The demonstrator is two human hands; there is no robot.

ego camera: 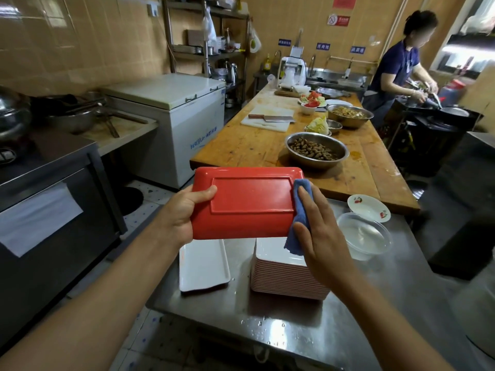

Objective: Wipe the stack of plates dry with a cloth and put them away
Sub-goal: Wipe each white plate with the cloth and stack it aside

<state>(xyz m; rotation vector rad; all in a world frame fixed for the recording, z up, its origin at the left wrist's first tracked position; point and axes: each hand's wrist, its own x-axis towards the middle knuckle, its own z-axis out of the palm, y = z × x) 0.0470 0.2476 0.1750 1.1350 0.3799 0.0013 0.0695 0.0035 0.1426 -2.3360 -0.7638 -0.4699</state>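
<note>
My right fingers [318, 210] lie straight and together, pressing a blue cloth [301, 218] flat against the right end of the red plate [251, 202]; the thumb sits lower on the cloth, near the plate's bottom corner. My left fingers are hidden behind the plate, so I cannot tell how they lie, but the left thumb [201, 195] is laid across its raised foot ring, so I read the left hand [182, 212] as clamped on the left edge. The plate hangs in the air with its underside toward me, above the steel table [375, 303]. Below the plate stands the stack [289, 274], white faces up with reddish rims, many still to do by my reckoning. Left of the stack, just beside it, lies a single white plate [203, 263], perhaps one already wiped. Water beads on the table in front of the stack. I judge the plate to be stiff, light, melamine-like ware: hard to break, but slick while wet, so I would hold it by the short edge with the thumb hooked on the foot ring, and wipe toward that grip. Right of the stack are a clear tub [364, 236] and a small flowered dish [369, 208].
</note>
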